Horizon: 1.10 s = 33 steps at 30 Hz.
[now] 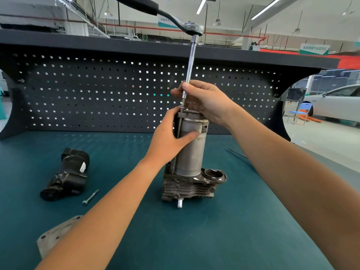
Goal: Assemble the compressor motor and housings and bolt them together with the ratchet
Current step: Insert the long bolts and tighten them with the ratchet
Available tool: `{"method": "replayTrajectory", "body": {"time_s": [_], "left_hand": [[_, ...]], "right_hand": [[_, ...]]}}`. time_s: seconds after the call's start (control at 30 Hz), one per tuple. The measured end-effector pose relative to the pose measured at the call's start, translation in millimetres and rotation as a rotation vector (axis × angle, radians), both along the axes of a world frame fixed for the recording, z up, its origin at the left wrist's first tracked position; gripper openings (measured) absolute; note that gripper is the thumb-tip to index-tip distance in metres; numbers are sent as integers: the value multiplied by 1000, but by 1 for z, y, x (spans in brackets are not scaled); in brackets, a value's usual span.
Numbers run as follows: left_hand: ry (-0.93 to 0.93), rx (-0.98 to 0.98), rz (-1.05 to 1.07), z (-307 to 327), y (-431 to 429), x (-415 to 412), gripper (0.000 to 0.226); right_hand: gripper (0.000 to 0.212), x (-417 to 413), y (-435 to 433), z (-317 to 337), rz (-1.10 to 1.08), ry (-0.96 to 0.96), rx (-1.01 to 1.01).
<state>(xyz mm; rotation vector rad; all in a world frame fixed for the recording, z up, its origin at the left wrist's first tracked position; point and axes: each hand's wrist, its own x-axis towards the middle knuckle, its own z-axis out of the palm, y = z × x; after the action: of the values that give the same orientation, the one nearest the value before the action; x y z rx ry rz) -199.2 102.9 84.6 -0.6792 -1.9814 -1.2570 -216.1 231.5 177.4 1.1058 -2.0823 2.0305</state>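
Observation:
The grey cylindrical compressor motor (pixel 190 152) stands upright on a finned metal housing (pixel 187 189) in the middle of the green bench. My left hand (pixel 171 137) grips the motor's upper part, thumb across its front. A ratchet (pixel 191 29) with a long chrome extension (pixel 190 69) stands nearly vertical over the motor's top left edge, its tip on a long bolt there. My right hand (pixel 202 101) pinches the lower end of the extension. The ratchet's black handle points up and left, out of frame.
A black plastic housing part (pixel 66 175) lies on the left of the green bench top (pixel 224 230). A loose long bolt (pixel 90 197) lies beside it. A grey metal flange plate (pixel 52 235) sits at the near left. A dark pegboard wall (pixel 97 90) closes the back. Thin rods (pixel 236 153) lie at right.

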Motion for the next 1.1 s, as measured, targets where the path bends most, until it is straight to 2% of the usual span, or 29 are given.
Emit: {"method": "replayTrajectory", "body": {"time_s": [0.33, 0.77, 0.83, 0.93, 1.0, 1.1], "left_hand": [[96, 64, 7, -5, 2, -7, 55], [97, 4, 21, -2, 0, -6, 53], [79, 6, 7, -2, -2, -6, 57], [-41, -2, -70, 0, -10, -5, 57], [-95, 17, -139, 4, -19, -6, 52], [-56, 240, -117, 29, -26, 3, 41]], "right_hand": [[16, 0, 2, 2, -6, -4, 32], [17, 2, 0, 3, -13, 5, 40], [17, 2, 0, 1, -21, 19, 29], [14, 3, 1, 1, -25, 19, 29], [14, 4, 1, 1, -11, 3, 13], [15, 5, -1, 2, -1, -20, 2]]}}
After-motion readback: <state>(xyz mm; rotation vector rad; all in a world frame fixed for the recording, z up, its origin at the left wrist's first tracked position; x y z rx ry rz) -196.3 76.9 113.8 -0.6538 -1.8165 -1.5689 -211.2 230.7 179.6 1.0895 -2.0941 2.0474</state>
